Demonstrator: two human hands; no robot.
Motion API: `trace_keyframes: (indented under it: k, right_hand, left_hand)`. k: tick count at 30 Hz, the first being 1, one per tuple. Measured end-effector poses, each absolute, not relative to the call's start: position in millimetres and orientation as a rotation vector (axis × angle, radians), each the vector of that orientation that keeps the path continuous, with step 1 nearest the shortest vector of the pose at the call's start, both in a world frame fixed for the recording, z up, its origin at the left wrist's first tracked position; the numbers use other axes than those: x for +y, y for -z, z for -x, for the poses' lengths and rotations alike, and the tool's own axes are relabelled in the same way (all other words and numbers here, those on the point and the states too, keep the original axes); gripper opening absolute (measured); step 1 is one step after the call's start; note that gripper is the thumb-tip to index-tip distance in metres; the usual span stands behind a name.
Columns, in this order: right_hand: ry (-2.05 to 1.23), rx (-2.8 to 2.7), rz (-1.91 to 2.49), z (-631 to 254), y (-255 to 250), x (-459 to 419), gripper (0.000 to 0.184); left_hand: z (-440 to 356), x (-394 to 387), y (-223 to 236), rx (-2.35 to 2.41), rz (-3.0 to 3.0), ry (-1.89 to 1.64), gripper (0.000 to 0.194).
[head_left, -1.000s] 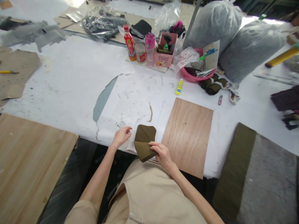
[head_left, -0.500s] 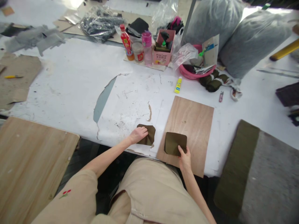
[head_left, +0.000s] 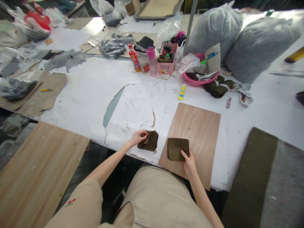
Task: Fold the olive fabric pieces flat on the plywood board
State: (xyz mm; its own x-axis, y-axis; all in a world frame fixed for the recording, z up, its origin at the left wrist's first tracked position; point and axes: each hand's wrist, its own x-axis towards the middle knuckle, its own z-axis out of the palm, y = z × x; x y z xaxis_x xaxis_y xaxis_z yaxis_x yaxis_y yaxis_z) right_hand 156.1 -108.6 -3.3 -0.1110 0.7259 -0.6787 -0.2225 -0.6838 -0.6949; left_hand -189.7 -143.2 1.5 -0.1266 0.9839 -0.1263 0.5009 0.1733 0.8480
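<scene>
Two olive-green fabric pieces lie near the table's front edge. My left hand [head_left: 139, 137] pinches the left fabric piece [head_left: 150, 142], which is lifted and creased, on the white paper. My right hand [head_left: 188, 161] rests with its fingers on the near edge of the right fabric piece [head_left: 177, 148], which lies flat on a small plywood board [head_left: 200, 126]. The two pieces are a short gap apart.
A yellow glue tube [head_left: 182, 92] lies beyond the board. Bottles [head_left: 133, 57], a pink box [head_left: 168, 59] and a pink basin [head_left: 199, 79] stand further back, with grey filled bags [head_left: 256, 44] behind. A large wooden board [head_left: 35, 171] is at the left, olive and grey fabric [head_left: 261, 177] at the right.
One second ago both hands held folded olive fabric together. Now it is two pieces: the right one laid on the plywood, the left one pinched up on the paper. The view shifted left.
</scene>
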Motion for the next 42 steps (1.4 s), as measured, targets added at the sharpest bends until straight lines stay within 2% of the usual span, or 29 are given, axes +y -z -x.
trace_keyframes:
  k: [3,6,9,12,16,19,23,27,30,36,42]
  right_hand:
    - [-2.055,-0.623,1.417,-154.2,-5.8,-106.2,0.053]
    - [-2.275,-0.932,1.217,-131.1,-17.8,-100.1,0.048]
    - [-2.352,-1.377,0.963,-90.0,-28.0,-93.2,0.031]
    - [-2.26,-1.685,0.779,-52.4,-35.1,-91.0,0.02]
    - [-2.222,-1.824,0.603,-30.1,-39.1,-95.5,0.015]
    - [-2.095,-1.909,0.74,-24.6,-29.4,-96.7,0.016]
    - [-1.937,-2.079,0.936,-21.5,-4.6,-94.8,0.015]
    - [-1.971,-2.016,0.881,-25.1,4.4,-101.3,0.011]
    - [-2.003,-1.936,0.965,-28.7,-0.3,-109.9,0.013]
    - [-2.132,-1.622,1.164,-49.5,-16.0,-113.2,0.014]
    - [-1.958,-1.19,1.481,-109.9,-22.6,-94.8,0.033]
  left_hand:
    - [192.9,-142.2,1.3,1.675,-1.235,-0.909,0.018]
    - [196.2,-141.5,-1.6,1.611,-1.093,-0.936,0.021]
    - [197.5,-141.2,-5.3,1.565,-0.981,-0.955,0.022]
    - [197.7,-141.5,-7.1,1.522,-0.898,-0.97,0.021]
    - [197.9,-142.8,-8.5,1.462,-0.809,-0.987,0.02]
    - [199.9,-142.9,-10.7,1.416,-0.741,-1.006,0.026]
    - [212.1,-141.7,-15.7,1.383,-0.474,-1.211,0.041]
    - [229.4,-139.5,-28.8,1.491,-0.396,-1.399,0.047]
    - [237.4,-135.5,-46.6,1.615,-0.552,-1.431,0.042]
    - [258.2,-114.6,-70.9,2.183,-1.185,-1.145,0.011]
    - [265.9,-98.0,-55.8,2.54,-1.503,-0.833,0.016]
